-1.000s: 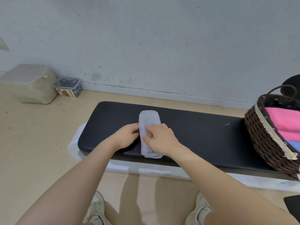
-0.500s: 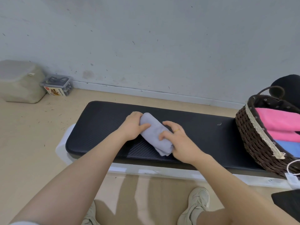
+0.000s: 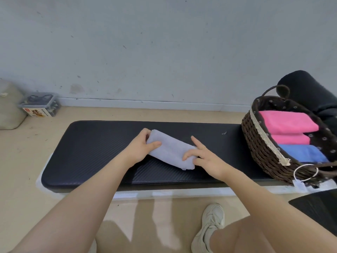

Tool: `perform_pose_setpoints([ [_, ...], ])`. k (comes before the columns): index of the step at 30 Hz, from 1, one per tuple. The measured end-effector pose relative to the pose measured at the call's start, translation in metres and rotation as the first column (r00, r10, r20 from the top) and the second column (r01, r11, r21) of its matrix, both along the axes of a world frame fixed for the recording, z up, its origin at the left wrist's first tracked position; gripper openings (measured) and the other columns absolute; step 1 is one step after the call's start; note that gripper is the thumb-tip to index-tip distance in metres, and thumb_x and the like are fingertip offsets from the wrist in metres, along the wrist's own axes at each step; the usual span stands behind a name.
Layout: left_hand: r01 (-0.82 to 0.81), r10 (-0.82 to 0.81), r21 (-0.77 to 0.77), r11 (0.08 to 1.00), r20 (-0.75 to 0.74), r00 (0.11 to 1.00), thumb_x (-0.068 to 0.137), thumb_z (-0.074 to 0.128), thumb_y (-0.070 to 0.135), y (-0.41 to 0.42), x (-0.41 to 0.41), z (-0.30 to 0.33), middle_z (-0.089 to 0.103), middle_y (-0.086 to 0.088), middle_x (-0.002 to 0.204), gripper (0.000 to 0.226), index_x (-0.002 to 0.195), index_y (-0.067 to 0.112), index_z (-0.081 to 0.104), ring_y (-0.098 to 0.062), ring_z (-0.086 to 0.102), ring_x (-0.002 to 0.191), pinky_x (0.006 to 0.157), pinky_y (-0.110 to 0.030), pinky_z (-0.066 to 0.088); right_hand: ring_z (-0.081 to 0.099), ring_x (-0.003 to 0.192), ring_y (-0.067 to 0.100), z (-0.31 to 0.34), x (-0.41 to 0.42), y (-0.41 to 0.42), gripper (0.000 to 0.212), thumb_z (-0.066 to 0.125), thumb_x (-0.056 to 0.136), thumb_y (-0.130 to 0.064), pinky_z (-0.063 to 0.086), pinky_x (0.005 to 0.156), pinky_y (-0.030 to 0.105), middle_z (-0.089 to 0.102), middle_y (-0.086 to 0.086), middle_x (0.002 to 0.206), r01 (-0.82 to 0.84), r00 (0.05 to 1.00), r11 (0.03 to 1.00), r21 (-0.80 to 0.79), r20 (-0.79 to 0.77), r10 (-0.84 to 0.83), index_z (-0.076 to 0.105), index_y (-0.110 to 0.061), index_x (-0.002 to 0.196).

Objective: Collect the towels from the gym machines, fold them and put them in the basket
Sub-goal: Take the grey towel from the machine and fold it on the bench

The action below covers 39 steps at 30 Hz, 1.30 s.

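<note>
A folded pale lavender towel [image 3: 170,149] lies slantwise on the black padded bench [image 3: 94,148]. My left hand [image 3: 140,147] grips its upper left end, thumb on top and fingers curled round the edge. My right hand [image 3: 204,157] holds the lower right end, with the thumb on top of the towel and the index finger stretched out past it. A dark wicker basket [image 3: 262,143] stands on the bench's right end. Inside it lie two folded pink towels [image 3: 286,121] and a folded blue towel [image 3: 302,152].
A grey wall runs behind the bench. On the floor at the left sit a beige container [image 3: 9,105] and a small clear box [image 3: 40,105]. A black roller pad [image 3: 310,88] rises behind the basket. My shoe [image 3: 209,225] stands below the bench.
The towel has turned from lengthwise to slanting toward the right. Both hands shifted to its two ends, and my view moved right, showing more of the basket.
</note>
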State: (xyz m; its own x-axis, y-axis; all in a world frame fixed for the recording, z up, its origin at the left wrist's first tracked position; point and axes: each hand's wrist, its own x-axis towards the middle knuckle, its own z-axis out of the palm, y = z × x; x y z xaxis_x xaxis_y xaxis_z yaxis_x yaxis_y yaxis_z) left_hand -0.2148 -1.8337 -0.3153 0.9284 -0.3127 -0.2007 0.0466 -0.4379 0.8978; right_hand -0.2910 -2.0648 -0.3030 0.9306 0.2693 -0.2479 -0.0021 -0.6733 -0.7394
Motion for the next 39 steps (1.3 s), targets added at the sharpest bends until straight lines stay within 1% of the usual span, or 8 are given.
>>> perform_pose_setpoints([
  [5, -0.049, 0.033, -0.129, 0.99, -0.124, 0.992, 0.085, 0.066, 0.023, -0.012, -0.007, 0.018, 0.062, 0.001, 0.113, 0.037, 0.119, 0.019, 0.052, -0.017, 0.059, 0.106, 0.091, -0.031, 0.047, 0.044, 0.1, 0.006, -0.007, -0.003, 0.0, 0.017, 0.053, 0.09, -0.024, 0.031, 0.087, 0.023, 0.048, -0.009, 0.102, 0.12, 0.993, 0.983, 0.136, -0.009, -0.12, 0.062, -0.03, 0.077],
  [9, -0.022, -0.065, -0.385, 0.923, -0.212, 0.975, 0.091, 0.057, 0.018, -0.034, -0.019, 0.042, 0.065, -0.005, 0.118, 0.031, 0.122, 0.012, 0.056, -0.02, 0.061, 0.111, 0.092, -0.031, 0.049, 0.044, 0.086, 0.014, 0.011, -0.011, -0.019, 0.033, 0.064, 0.083, -0.016, 0.038, 0.07, 0.023, 0.043, -0.008, 0.104, 0.263, 0.965, 0.94, 0.218, -0.041, -0.26, 0.042, -0.03, 0.102],
  [12, -0.021, -0.134, -0.575, 0.818, -0.226, 0.965, 0.089, 0.054, 0.02, -0.069, -0.029, 0.065, 0.065, -0.002, 0.119, 0.034, 0.122, 0.013, 0.054, -0.015, 0.061, 0.11, 0.086, -0.023, 0.052, 0.055, 0.104, 0.019, 0.043, -0.021, -0.058, 0.068, 0.076, 0.072, -0.012, 0.047, 0.087, 0.028, 0.052, 0.0, 0.113, 0.418, 0.905, 0.75, 0.512, -0.16, -0.395, 0.035, -0.023, 0.125],
  [21, 0.054, -0.377, -0.794, 0.605, -0.226, 0.898, 0.086, 0.06, 0.022, -0.205, -0.046, 0.113, 0.064, -0.007, 0.119, 0.047, 0.129, 0.004, 0.051, -0.016, 0.062, 0.107, 0.085, -0.024, 0.054, 0.065, 0.101, 0.019, 0.118, -0.066, -0.184, 0.066, 0.081, 0.062, -0.017, 0.055, 0.084, 0.032, 0.068, 0.006, 0.111, 0.35, 0.932, 0.585, 0.732, -0.212, -0.293, 0.055, -0.013, 0.122],
  [25, 0.175, -0.33, -0.559, 0.81, -0.187, 0.925, 0.086, 0.062, 0.011, -0.247, -0.046, 0.111, 0.058, -0.012, 0.121, 0.037, 0.119, 0.017, 0.049, -0.021, 0.062, 0.102, 0.086, -0.032, 0.055, 0.062, 0.1, 0.018, 0.129, -0.068, -0.242, 0.039, 0.062, 0.086, -0.012, 0.052, 0.082, 0.03, 0.064, 0.009, 0.115, 0.532, 0.827, 0.615, 0.582, -0.201, -0.524, 0.053, -0.012, 0.124],
  [31, 0.402, -0.411, 0.088, 0.911, 0.273, 0.87, 0.089, 0.058, 0.029, -0.31, -0.042, 0.104, 0.054, 0.0, 0.105, 0.029, 0.113, 0.025, 0.043, -0.017, 0.053, 0.094, 0.084, -0.034, 0.044, 0.051, 0.087, 0.021, 0.105, -0.039, -0.285, 0.035, 0.058, 0.092, -0.023, 0.043, 0.064, 0.027, 0.055, 0.014, 0.106, 0.825, 0.552, 0.474, 0.307, -0.264, -0.791, 0.053, -0.003, 0.12],
  [36, 0.205, -0.592, 0.712, 0.671, 0.347, 0.728, 0.09, 0.045, 0.046, -0.341, -0.028, 0.089, 0.06, -0.008, 0.107, 0.044, 0.126, 0.021, 0.042, -0.027, 0.042, 0.119, 0.112, -0.045, 0.012, 0.051, 0.096, 0.028, 0.08, -0.019, -0.295, 0.05, 0.055, 0.093, -0.025, 0.048, 0.055, 0.027, 0.048, 0.018, 0.13, 0.87, 0.49, 0.488, 0.066, -0.221, -0.843, 0.039, -0.003, 0.135],
  [39, 0.123, -0.656, 0.836, 0.535, 0.32, 0.683, 0.09, 0.044, 0.044, -0.349, -0.024, 0.079, 0.047, -0.012, 0.125, 0.048, 0.127, 0.015, 0.042, -0.03, 0.028, 0.128, 0.114, -0.052, -0.001, 0.052, 0.096, 0.029, 0.066, -0.014, -0.297, 0.055, 0.055, 0.093, -0.025, 0.055, 0.062, 0.033, 0.043, 0.017, 0.132, 0.872, 0.48, 0.489, 0.009, -0.204, -0.853, 0.033, -0.001, 0.137],
])
